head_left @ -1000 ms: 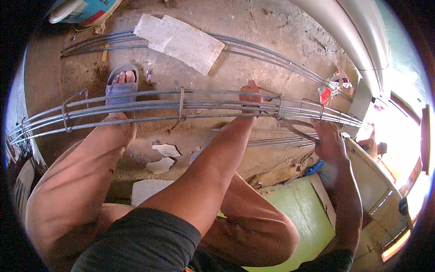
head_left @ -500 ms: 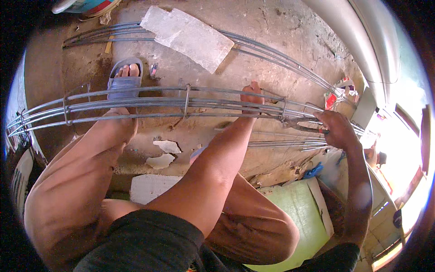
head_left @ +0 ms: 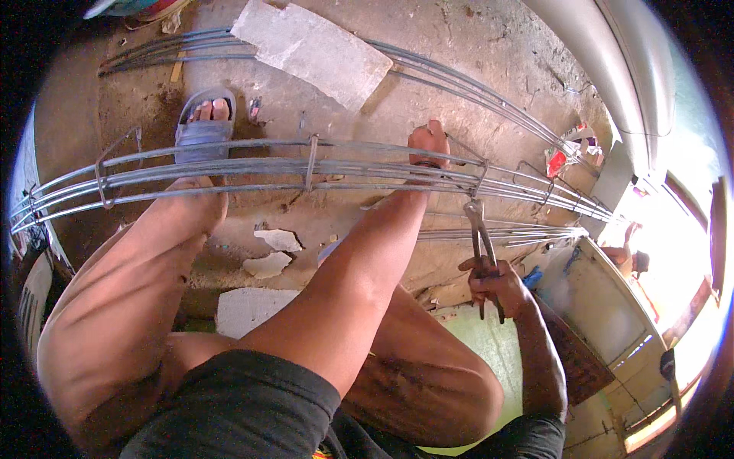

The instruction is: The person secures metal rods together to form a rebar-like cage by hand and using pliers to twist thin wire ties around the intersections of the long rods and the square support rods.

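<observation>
Long grey steel bars (head_left: 252, 172) run across in front of me as a bundle, ringed by several bent metal stirrups (head_left: 311, 162). My left hand (head_left: 428, 144) is closed at the far side of the bars, which cross over its wrist. From its fist, the bent side of one stirrup (head_left: 482, 177) leads right to the bars. Nearer me, my right hand (head_left: 498, 284) grips the handles of metal pincers (head_left: 475, 222). Their jaws point away from me, just below the bars beside that stirrup.
More steel bars (head_left: 466, 83) lie on the floor beyond, under a broken pale board (head_left: 313, 55). My sandalled foot (head_left: 205, 130) is beneath the bundle at left. Further thin rods (head_left: 527, 234) lie at right, by a pale cabinet (head_left: 612, 294). Large pipes (head_left: 612, 69) stand at upper right.
My right hand has drawn the pincers off the bars at the right, back toward me and left, and their jaws now point away. My left hand stays at nearly the same place.
</observation>
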Tool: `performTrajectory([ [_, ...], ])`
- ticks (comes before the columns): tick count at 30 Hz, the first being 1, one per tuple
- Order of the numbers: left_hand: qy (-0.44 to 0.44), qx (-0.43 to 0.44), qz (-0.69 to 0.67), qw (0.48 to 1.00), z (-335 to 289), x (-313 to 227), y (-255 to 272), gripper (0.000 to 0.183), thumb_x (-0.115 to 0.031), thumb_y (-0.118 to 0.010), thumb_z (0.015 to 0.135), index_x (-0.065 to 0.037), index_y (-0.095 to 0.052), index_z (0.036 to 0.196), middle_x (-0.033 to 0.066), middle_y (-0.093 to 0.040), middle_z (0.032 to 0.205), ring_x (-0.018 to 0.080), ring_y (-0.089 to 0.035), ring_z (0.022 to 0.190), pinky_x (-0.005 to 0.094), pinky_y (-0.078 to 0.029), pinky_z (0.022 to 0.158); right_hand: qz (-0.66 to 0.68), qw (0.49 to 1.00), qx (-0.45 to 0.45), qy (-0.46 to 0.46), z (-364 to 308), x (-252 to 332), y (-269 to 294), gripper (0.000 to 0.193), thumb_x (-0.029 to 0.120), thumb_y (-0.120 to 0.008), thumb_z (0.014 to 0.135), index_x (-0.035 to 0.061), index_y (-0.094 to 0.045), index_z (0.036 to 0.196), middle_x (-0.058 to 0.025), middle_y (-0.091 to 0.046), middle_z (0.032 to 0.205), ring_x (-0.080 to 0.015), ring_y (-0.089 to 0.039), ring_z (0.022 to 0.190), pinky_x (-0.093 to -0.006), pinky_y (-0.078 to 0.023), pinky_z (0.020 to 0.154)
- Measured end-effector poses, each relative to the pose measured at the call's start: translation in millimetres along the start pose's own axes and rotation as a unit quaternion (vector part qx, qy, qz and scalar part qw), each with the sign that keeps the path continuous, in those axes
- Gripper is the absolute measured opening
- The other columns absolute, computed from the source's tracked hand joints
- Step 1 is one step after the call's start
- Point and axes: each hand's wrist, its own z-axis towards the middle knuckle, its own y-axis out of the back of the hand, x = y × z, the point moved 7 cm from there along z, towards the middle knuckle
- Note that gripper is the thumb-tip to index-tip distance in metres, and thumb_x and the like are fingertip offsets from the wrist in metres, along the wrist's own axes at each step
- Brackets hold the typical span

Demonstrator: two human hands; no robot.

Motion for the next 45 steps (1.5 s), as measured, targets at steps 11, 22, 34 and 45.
performTrajectory([
  [11,-0.117,0.115,0.014,0.986,-30.2,-7.4,5.8,0.044,-0.029,-0.037,0.097,0.001,-0.056,0.071,0.0173,-0.057,0.064,0.0332,-0.055,0.062,0.0476,-0.042,0.061,-0.278,0.934,-0.226,0.012,-9.4,-28.0,17.6,0.03,0.016,-0.054,0.09,0.0041,-0.053,0.117,-0.0128,-0.062,0.078,-0.0225,-0.062,0.07,-0.0378,-0.048,0.065],
  [22,0.031,0.247,-0.192,0.949,-32.5,16.2,10.8,0.03,-0.027,-0.046,0.093,-0.002,-0.056,0.078,0.0097,-0.059,0.067,0.0261,-0.057,0.061,0.0425,-0.046,0.062,-0.422,0.792,-0.413,0.153,-23.9,-5.7,10.8,0.057,0.003,-0.054,0.081,-0.0029,-0.035,0.135,-0.0248,-0.048,0.123,-0.0428,-0.046,0.111,-0.0498,-0.037,0.094],
  [34,-0.224,0.105,0.148,0.957,-30.8,-28.7,-6.0,0.016,-0.018,-0.057,0.079,-0.003,-0.054,0.074,0.0197,-0.062,0.067,0.0354,-0.064,0.065,0.0444,-0.05,0.052,-0.552,0.709,-0.402,0.174,-51.1,51.1,30.5,0.037,0.009,-0.064,0.074,0.0033,-0.051,0.108,-0.0177,-0.053,0.102,-0.0372,-0.052,0.097,-0.0471,-0.04,0.085],
  [45,-0.015,0.088,0.004,0.996,-15.2,-1.6,-11.8,0.047,-0.034,-0.041,0.088,0.004,-0.056,0.065,0.0262,-0.055,0.06,0.0414,-0.056,0.057,0.0518,-0.041,0.057,-0.531,0.737,-0.316,0.275,-4.6,41.9,66.6,0.029,-0.003,-0.058,0.068,0.0039,-0.048,0.095,-0.0176,-0.055,0.085,-0.0404,-0.057,0.079,-0.0478,-0.046,0.065],
])
